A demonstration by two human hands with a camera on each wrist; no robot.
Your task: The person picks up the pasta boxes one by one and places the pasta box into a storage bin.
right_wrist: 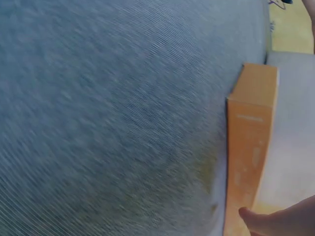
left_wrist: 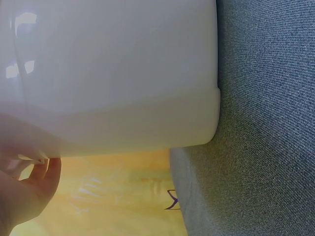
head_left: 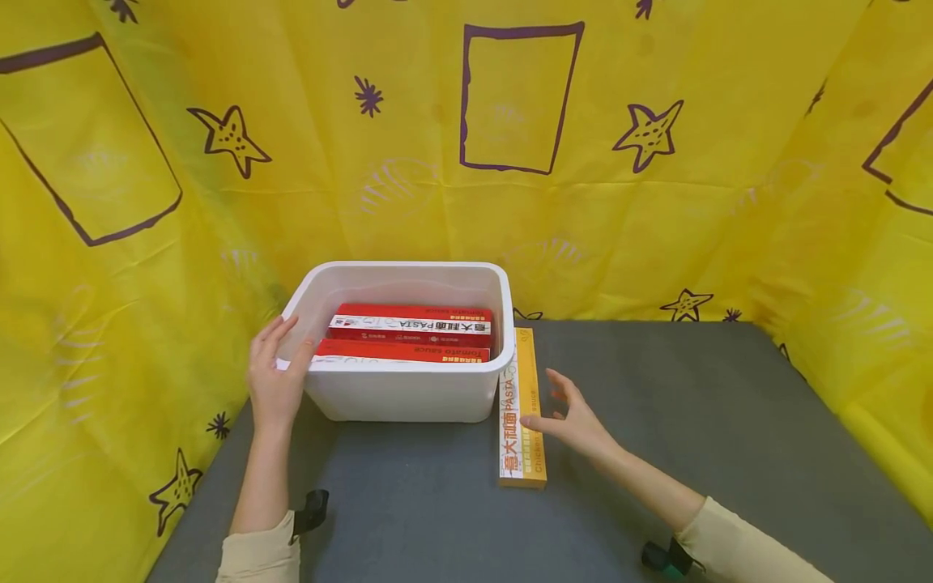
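A white plastic bin (head_left: 401, 397) stands on the grey table, with red pasta boxes (head_left: 408, 353) lying inside. My left hand (head_left: 273, 380) holds its front left corner, thumb at the front rim and fingers along the left side. In the left wrist view the fingers (left_wrist: 51, 177) bend against the bin's wall (left_wrist: 113, 73). To the right of the bin a yellow and white pasta box (head_left: 521, 453) lies lengthwise on the table. My right hand (head_left: 579, 421) is beside it, fingers spread from the thumb, whose tip overlaps the box's right edge.
Yellow cloth (head_left: 408, 202) with dark drawings hangs behind the table and along both sides. The grey tabletop (head_left: 656, 389) extends to the right and in front of the bin. Dark straps (head_left: 309, 512) circle both wrists.
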